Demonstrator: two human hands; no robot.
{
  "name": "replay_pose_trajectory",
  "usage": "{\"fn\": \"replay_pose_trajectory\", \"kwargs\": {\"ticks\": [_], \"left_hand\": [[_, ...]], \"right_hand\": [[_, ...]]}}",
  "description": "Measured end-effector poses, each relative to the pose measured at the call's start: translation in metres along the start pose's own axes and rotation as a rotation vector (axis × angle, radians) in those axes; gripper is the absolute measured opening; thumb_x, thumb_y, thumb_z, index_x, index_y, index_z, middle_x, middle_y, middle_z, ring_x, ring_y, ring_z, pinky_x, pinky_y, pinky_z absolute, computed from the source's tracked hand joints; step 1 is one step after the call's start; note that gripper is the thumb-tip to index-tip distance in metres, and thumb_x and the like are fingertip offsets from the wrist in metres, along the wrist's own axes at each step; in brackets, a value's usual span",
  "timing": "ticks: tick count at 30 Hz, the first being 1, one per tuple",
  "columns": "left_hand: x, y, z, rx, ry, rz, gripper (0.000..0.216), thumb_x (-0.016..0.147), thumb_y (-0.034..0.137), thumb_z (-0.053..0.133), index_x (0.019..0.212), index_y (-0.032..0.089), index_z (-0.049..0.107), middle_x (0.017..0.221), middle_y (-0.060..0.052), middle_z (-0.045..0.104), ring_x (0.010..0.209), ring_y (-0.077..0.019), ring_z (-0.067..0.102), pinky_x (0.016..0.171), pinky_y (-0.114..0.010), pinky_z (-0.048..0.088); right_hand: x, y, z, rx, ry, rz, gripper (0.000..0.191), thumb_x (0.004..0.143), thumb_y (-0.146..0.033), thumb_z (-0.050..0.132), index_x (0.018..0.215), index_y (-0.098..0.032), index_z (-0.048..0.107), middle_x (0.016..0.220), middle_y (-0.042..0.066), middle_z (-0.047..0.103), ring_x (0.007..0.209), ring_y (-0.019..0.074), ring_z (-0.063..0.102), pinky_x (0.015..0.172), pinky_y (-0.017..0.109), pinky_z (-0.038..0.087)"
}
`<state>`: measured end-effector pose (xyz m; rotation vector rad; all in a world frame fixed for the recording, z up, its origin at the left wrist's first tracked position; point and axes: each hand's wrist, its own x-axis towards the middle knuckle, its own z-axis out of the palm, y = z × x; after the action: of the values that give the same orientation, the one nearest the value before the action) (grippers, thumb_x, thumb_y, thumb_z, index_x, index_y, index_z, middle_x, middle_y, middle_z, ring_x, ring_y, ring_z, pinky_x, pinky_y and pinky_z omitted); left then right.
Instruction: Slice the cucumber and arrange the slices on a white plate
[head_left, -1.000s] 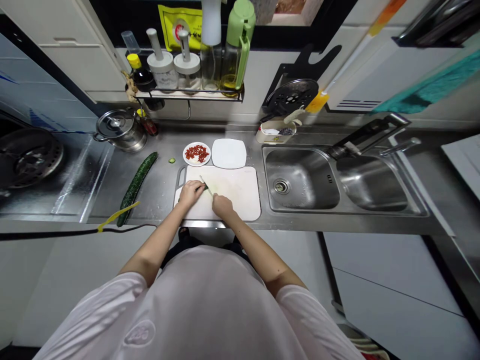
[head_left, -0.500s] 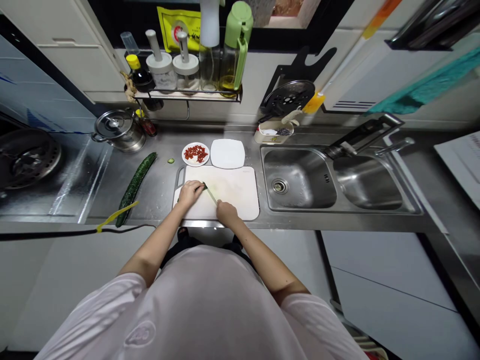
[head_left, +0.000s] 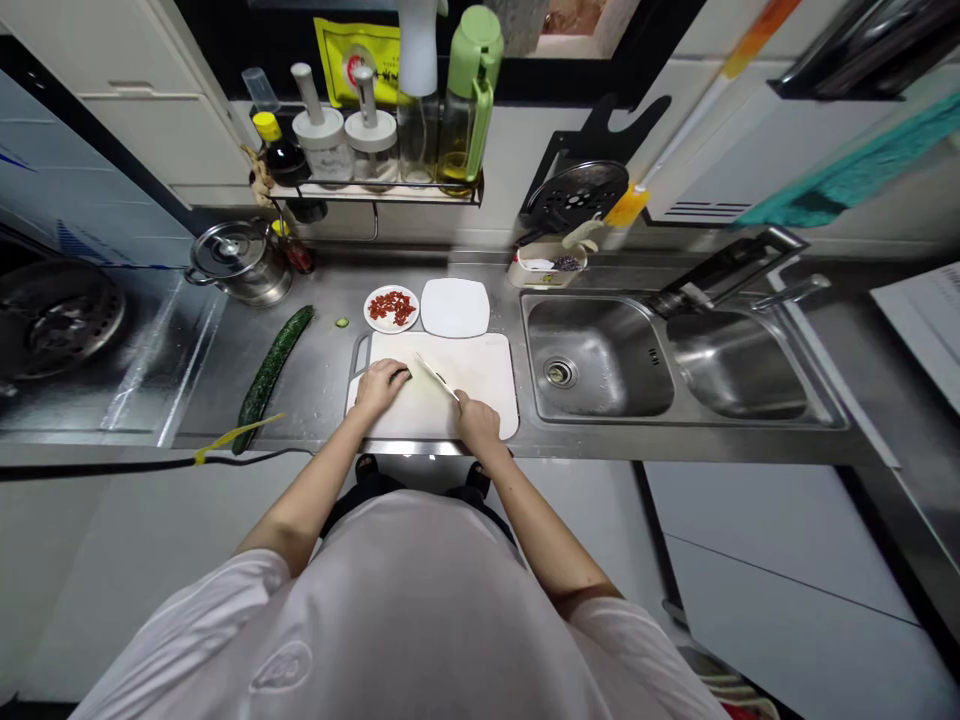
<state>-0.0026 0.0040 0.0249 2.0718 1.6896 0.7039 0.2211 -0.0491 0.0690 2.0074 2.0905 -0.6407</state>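
Observation:
A white cutting board (head_left: 480, 365) lies on the steel counter in front of me. My left hand (head_left: 380, 385) rests curled on the board's left part, fingers closed over a small dark green piece that barely shows at its fingertips. My right hand (head_left: 478, 424) is closed on the handle of a knife (head_left: 435, 376), whose pale blade points up and left across the board, a little to the right of my left hand.
A small plate of red pieces (head_left: 392, 308) and a square white plate (head_left: 455, 306) sit behind the board. A whole cucumber (head_left: 274, 361) and a green slice (head_left: 342, 322) lie left. A lidded pot (head_left: 238, 260), a sink (head_left: 600, 358) and a shelf of bottles (head_left: 375, 130) surround the area.
My right hand has drawn back right and toward me with the knife, so the blade now lies away from my left hand. The left hand stays in place.

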Motion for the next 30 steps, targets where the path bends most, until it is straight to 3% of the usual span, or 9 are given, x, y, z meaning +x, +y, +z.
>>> {"fn": "replay_pose_trajectory", "kwargs": {"ticks": [5, 8, 14, 20, 23, 26, 30], "left_hand": [[0.001, 0.015, -0.004, -0.049, 0.184, -0.096, 0.033, 0.094, 0.041, 0.044, 0.110, 0.021, 0.065, 0.111, -0.007, 0.065, 0.105, -0.0211, 0.058, 0.095, -0.036, 0.045], [0.005, 0.029, -0.009, -0.055, 0.212, -0.036, 0.037, 0.092, 0.042, 0.047, 0.119, 0.021, 0.061, 0.116, -0.008, 0.063, 0.111, -0.0216, 0.055, 0.098, -0.036, 0.043], [0.015, 0.056, -0.020, 0.060, 0.042, 0.144, 0.041, 0.084, 0.049, 0.059, 0.118, 0.027, 0.064, 0.131, -0.007, 0.053, 0.125, -0.0252, 0.043, 0.107, -0.042, 0.033], [0.020, 0.055, -0.019, 0.033, -0.125, 0.136, 0.026, 0.084, 0.043, 0.060, 0.103, 0.029, 0.071, 0.122, -0.004, 0.060, 0.120, -0.0248, 0.047, 0.110, -0.048, 0.026], [0.019, 0.053, -0.014, -0.048, -0.142, 0.128, 0.020, 0.082, 0.038, 0.064, 0.097, 0.027, 0.071, 0.112, -0.004, 0.064, 0.112, -0.0230, 0.053, 0.106, -0.044, 0.032], [0.019, 0.046, -0.006, -0.182, -0.080, 0.034, 0.017, 0.081, 0.035, 0.063, 0.089, 0.023, 0.071, 0.095, -0.004, 0.068, 0.095, -0.0196, 0.059, 0.091, -0.035, 0.044], [0.027, 0.012, 0.006, -0.388, 0.116, -0.292, 0.020, 0.079, 0.034, 0.062, 0.090, 0.019, 0.068, 0.078, -0.003, 0.067, 0.071, -0.0143, 0.060, 0.070, -0.026, 0.047]], "right_hand": [[-0.004, 0.005, -0.002, 0.007, 0.147, 0.045, 0.040, 0.098, -0.038, 0.038, 0.136, -0.024, 0.043, 0.108, 0.009, 0.065, 0.098, 0.0219, 0.060, 0.082, 0.031, 0.039], [-0.006, 0.007, -0.001, -0.005, 0.222, 0.041, 0.047, 0.094, -0.035, 0.047, 0.139, -0.022, 0.042, 0.111, 0.010, 0.063, 0.101, 0.0235, 0.057, 0.086, 0.032, 0.036], [-0.012, 0.007, -0.003, -0.064, 0.268, -0.052, 0.054, 0.090, -0.031, 0.053, 0.142, -0.021, 0.041, 0.108, 0.011, 0.061, 0.099, 0.0242, 0.052, 0.086, 0.033, 0.033], [-0.019, 0.005, -0.003, -0.091, 0.263, -0.137, 0.053, 0.091, -0.030, 0.053, 0.142, -0.021, 0.041, 0.104, 0.011, 0.061, 0.097, 0.0237, 0.051, 0.084, 0.033, 0.031], [-0.021, 0.008, 0.000, -0.090, 0.246, -0.133, 0.052, 0.090, -0.031, 0.054, 0.140, -0.021, 0.043, 0.104, 0.010, 0.061, 0.096, 0.0234, 0.051, 0.083, 0.032, 0.031], [-0.022, 0.014, 0.005, -0.087, 0.241, -0.106, 0.051, 0.090, -0.030, 0.054, 0.139, -0.022, 0.043, 0.104, 0.010, 0.062, 0.096, 0.0230, 0.052, 0.084, 0.032, 0.031], [-0.021, 0.029, 0.011, -0.083, 0.250, -0.048, 0.049, 0.090, -0.030, 0.052, 0.138, -0.022, 0.044, 0.104, 0.009, 0.063, 0.096, 0.0226, 0.053, 0.084, 0.031, 0.031]]}}
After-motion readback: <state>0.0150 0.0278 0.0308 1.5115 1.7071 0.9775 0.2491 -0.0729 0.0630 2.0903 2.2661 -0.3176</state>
